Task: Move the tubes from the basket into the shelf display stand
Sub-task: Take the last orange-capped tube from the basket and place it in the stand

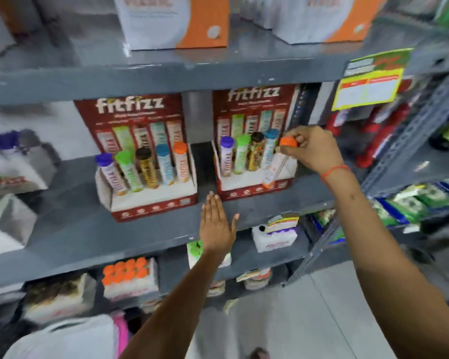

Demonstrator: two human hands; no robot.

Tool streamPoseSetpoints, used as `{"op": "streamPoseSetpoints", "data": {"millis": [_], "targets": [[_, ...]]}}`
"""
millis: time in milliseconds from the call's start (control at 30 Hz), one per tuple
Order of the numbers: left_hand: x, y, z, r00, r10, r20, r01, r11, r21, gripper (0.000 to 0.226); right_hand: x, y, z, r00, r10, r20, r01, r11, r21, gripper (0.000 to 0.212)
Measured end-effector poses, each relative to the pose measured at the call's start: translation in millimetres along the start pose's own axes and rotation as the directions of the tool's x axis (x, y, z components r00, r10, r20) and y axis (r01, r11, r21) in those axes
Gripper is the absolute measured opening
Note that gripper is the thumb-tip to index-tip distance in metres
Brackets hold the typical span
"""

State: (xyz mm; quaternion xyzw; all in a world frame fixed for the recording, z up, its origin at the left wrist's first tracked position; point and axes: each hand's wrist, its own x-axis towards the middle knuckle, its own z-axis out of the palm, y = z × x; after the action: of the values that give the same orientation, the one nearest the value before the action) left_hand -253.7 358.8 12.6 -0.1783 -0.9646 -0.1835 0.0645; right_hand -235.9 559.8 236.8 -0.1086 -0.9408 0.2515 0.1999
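Two red fitfizz display stands sit on the grey shelf (88,229). The left stand (151,203) holds several upright tubes with coloured caps. The right stand (254,187) holds several tubes too. My right hand (314,149) grips the orange cap of a white orange-capped tube (275,167), whose lower end rests in the rightmost slot of the right stand. My left hand (217,224) lies flat and open on the shelf edge, just below the gap between the stands. No basket is in view.
Orange and white boxes (174,22) stand on the shelf above. A yellow-green price tag (368,81) hangs at the upper right. Lower shelves hold orange-capped packs (127,275) and a white box (275,237). A second rack with green packets (412,200) stands at right.
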Motion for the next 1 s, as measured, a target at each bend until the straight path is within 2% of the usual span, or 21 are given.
{"op": "streamPoseSetpoints", "data": {"millis": [167,333,700,1000], "targets": [[6,2,12,0.995,-0.09,0.038,0.085,0.989,0.122,0.077,33,33,3,0.996,0.07,-0.053,-0.072,0.997,-0.034,0.023],[6,2,12,0.995,-0.097,0.03,0.092,0.985,0.148,0.077,58,42,21,0.992,0.127,-0.009,-0.127,0.991,-0.031,0.025],[6,4,12,0.989,-0.134,0.063,0.119,0.974,0.193,0.079,90,50,33,0.999,0.051,0.02,-0.051,0.999,0.007,0.032],[5,7,8,0.984,-0.149,0.094,0.128,0.972,0.197,0.079,95,65,47,0.99,0.058,0.129,-0.06,0.998,0.013,0.039]]}}
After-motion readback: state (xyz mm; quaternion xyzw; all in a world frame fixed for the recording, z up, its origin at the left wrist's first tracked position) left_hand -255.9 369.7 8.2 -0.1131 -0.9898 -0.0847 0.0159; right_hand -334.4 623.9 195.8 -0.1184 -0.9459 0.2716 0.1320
